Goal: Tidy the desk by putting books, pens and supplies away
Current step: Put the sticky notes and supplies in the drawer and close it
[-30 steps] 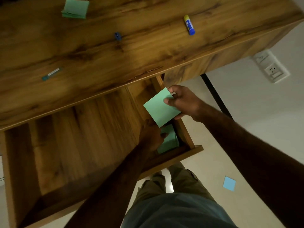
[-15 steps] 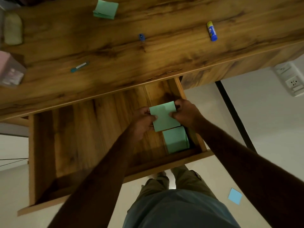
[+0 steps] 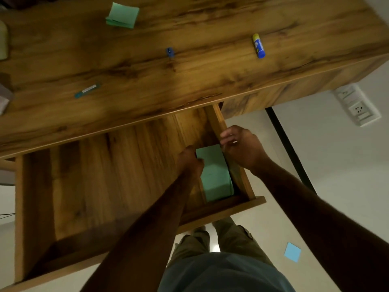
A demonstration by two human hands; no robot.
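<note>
The wooden drawer is pulled out below the desk top. A green sticky note pad lies in the drawer's right front corner, against the side wall. My left hand reaches into the drawer and pinches the pad's left edge. My right hand hovers over the drawer's right wall, its curled fingers at the pad's far right corner. Whether it still holds the pad is unclear. On the desk lie another green pad, a blue sharpener, a glue stick and a teal pen.
The remaining drawer floor is bare wood. A blue sticky note lies on the floor at my right. A wall socket is at the right. A pale object and a box sit at the desk's left edge.
The green note that my right hand held above the drawer was taken by both hands and lowered onto the green pad in the drawer's corner. My right hand has risen to the drawer wall.
</note>
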